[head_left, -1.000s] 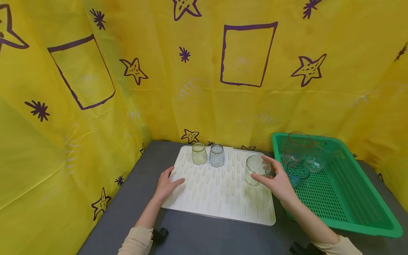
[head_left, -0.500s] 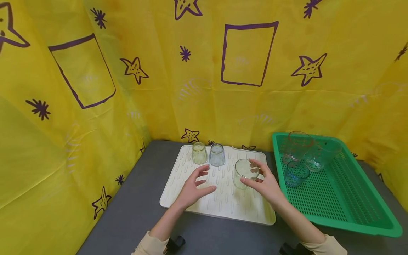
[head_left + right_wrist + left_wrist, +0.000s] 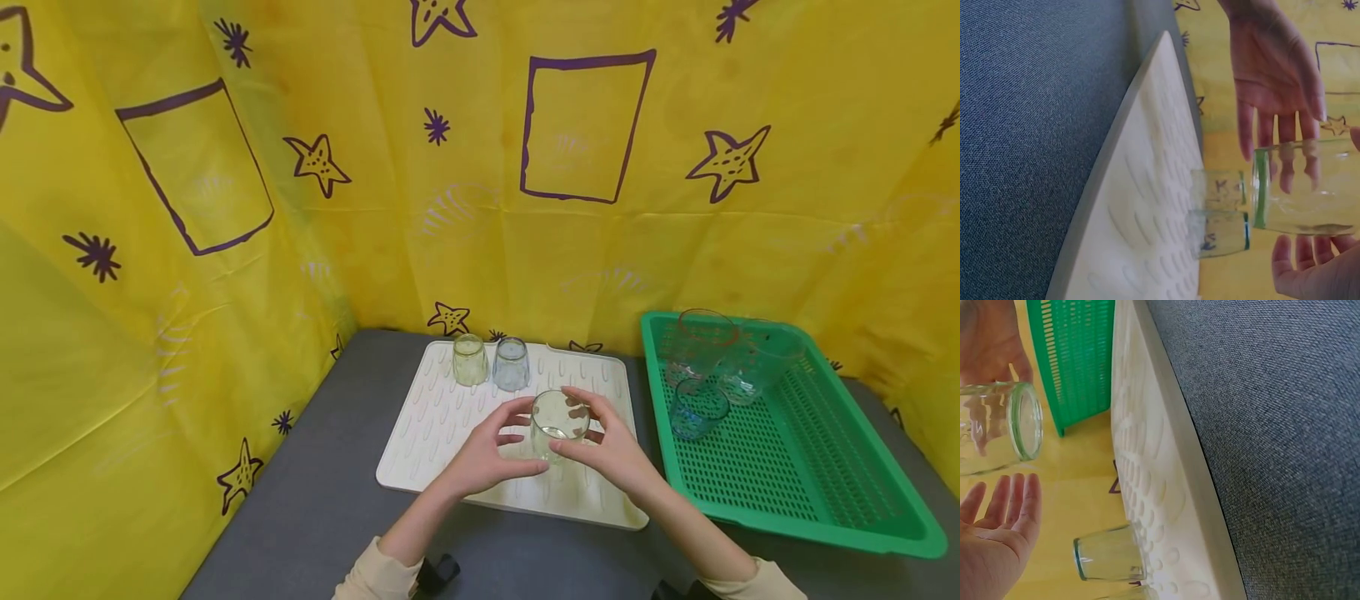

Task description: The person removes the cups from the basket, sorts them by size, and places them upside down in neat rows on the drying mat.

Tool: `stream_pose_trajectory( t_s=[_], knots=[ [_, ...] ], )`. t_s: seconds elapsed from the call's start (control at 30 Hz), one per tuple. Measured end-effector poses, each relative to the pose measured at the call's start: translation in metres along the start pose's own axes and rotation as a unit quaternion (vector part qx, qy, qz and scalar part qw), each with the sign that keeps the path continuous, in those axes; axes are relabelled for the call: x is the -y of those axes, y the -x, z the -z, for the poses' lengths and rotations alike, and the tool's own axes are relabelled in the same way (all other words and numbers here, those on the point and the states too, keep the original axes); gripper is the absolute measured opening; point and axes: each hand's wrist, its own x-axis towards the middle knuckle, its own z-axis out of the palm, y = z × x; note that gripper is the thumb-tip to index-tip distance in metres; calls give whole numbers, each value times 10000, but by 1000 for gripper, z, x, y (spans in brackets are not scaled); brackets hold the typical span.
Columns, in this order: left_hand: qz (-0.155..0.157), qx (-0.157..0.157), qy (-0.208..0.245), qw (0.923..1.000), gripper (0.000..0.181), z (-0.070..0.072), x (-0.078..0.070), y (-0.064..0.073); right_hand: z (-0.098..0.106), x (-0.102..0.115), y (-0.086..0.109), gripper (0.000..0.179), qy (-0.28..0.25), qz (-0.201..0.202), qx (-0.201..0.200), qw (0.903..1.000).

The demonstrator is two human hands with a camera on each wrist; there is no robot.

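Observation:
My right hand (image 3: 611, 454) grips a clear glass tumbler (image 3: 551, 437) by its side, thumb in front and fingers behind. The tumbler is upright above the white ridged drying mat (image 3: 416, 454); its thick base (image 3: 1025, 422) faces the mat in the left wrist view. Close to the tumbler's left side is my left hand (image 3: 487, 457), fingers extended and thumb spread. A gap shows between its fingertips and the glass in the left wrist view. Along the mat's back edge stand a yellowish glass (image 3: 469, 363) and a bluish glass (image 3: 512, 367), narrower ends up.
To the right of the mat sits a green perforated basket (image 3: 881, 467). Inside it are a red-rimmed glass (image 3: 693, 350), a blue glass (image 3: 699, 412) and a clear glass (image 3: 753, 371). A yellow patterned cloth (image 3: 390, 267) hangs behind the grey table (image 3: 300, 500).
My right hand has carried the tumbler left and toward me, from the mat's right side to its middle. My left hand has moved right, from the mat's left edge to beside the tumbler.

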Motion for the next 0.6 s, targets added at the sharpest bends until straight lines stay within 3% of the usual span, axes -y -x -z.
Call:
stream_pose_trajectory(
  t_s=[0.3, 0.6],
  knots=[
    [-48, 64, -114, 9999, 78, -2, -5, -2, -5, -4, 0, 72, -100, 7, 242, 9997],
    [-7, 25, -323, 9995, 75, -4, 1, -3, -10, -5, 2, 74, -2, 66, 327, 9994]
  ],
)
